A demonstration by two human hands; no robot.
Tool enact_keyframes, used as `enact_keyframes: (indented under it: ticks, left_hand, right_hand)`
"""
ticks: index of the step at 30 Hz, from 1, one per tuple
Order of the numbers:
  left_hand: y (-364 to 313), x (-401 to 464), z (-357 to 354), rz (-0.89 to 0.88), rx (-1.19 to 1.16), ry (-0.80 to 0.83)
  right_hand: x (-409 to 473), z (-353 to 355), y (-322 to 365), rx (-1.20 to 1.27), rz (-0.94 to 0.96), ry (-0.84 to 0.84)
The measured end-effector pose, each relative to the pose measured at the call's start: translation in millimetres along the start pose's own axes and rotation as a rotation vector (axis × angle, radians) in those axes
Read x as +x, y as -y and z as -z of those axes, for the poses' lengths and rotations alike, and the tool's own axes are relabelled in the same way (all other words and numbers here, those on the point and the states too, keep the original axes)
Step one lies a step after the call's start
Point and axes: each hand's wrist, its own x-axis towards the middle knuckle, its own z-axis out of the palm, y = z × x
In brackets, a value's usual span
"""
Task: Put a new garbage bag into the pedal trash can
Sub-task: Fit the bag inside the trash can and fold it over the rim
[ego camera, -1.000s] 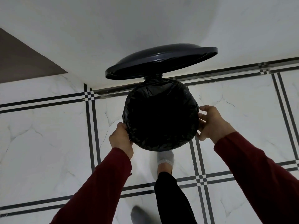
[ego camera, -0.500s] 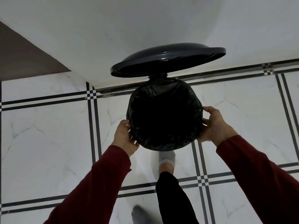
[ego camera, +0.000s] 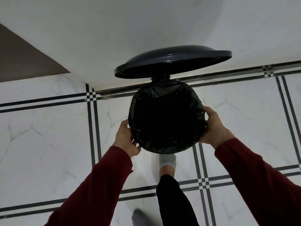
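Sleeves [ego camera: 97,190], dark red, reaching in from the near edge on both sides. Between them a black trouser leg [ego camera: 172,198] and a foot in a grey sock [ego camera: 167,160], set just below the can's near edge; pedal itself hidden. Second grey-socked foot [ego camera: 138,216] at the bottom edge, blurred.

Left hand [ego camera: 127,139] against the near-left side of the pedal trash can [ego camera: 166,149], fingers curled round the bag-covered rim, thumb up along the plastic. Right hand [ego camera: 213,128] opposite, on the can's right side, fingers wrapped over the rim and gripping the folded-over plastic. Garbage bag [ego camera: 166,118], black and crinkled, between the two hands: lining the can's mouth, edge turned down over the rim all round. Interior too dark to read.

Beyond the hands, lid [ego camera: 164,62], dark, tipped up open on its rear hinge above the can's far edge. Floor [ego camera: 48,136] of white marbled tile with black double lines under everything. Wall [ego camera: 146,22], pale, behind the lid; brown panel [ego camera: 24,59] far left of the left hand.
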Motion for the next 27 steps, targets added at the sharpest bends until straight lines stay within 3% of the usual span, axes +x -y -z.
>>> enact_keyframes:
  ticks: [6,10,14,19,27]
  left_hand:
    - [3.9,-4.3,0.5,-0.023,-0.028,0.019]
    - [1.6,-4.4,-1.6,0.005,-0.058,-0.022]
    - [1.3,1.7,0.2,0.025,-0.116,0.054]
    - [7.6,13.5,7.9,-0.032,-0.149,0.042]
    - [13.6,18.6,8.3,-0.055,-0.204,0.029]
  right_hand:
    - [2.1,3.5,-2.2,-0.061,0.013,-0.159]
    - [6.1,4.6,-5.5,0.012,0.042,-0.105]
    - [17.8,10.7,-12.6,0.090,0.044,-0.013]
    - [29.8,24.7,-14.1,0.088,0.036,-0.129]
    - [47.9,39.3,-28.8,0.164,0.150,-0.160]
